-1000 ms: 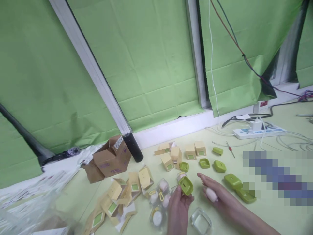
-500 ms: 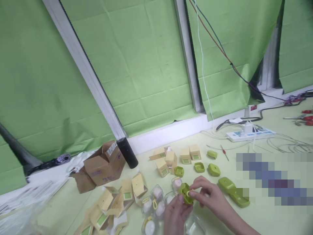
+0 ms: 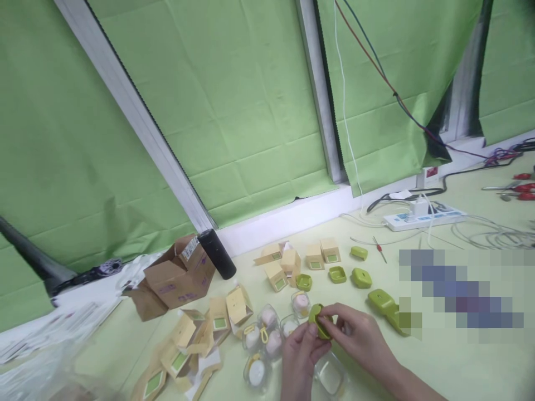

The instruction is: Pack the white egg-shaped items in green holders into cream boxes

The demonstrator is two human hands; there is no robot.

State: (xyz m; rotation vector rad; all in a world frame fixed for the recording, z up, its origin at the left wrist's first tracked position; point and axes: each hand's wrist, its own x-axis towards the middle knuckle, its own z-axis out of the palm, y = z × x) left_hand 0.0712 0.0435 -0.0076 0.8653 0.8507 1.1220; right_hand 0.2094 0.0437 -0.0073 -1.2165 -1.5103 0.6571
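Low in the head view, my left hand [image 3: 301, 352] is closed around a small green square plastic cap [image 3: 316, 315], its hollow side facing right. My right hand [image 3: 358, 333] meets it from the right, its fingers closed at the cap's rim and hollow. Whatever lies inside the cap is covered by those fingers. Below the hands rests a clear plastic container [image 3: 330, 376]. To the left of my left hand stand several clear containers with pale contents, one with a yellow loop [image 3: 263, 334] beside it.
Further back lie several green caps [image 3: 337, 274] and small yellow cartons [image 3: 276, 277]. More opened cartons [image 3: 179, 362] are heaped at left, near a cardboard box [image 3: 178, 281] and a black cylinder [image 3: 217, 254]. A power strip [image 3: 424, 217], cables and a red-handled tool [image 3: 379, 249] are at right.
My right fingers have moved deeper into the cap, and the small pale piece seen at their tips before is now hidden. The cap has turned slightly; the whole view has shifted a little.
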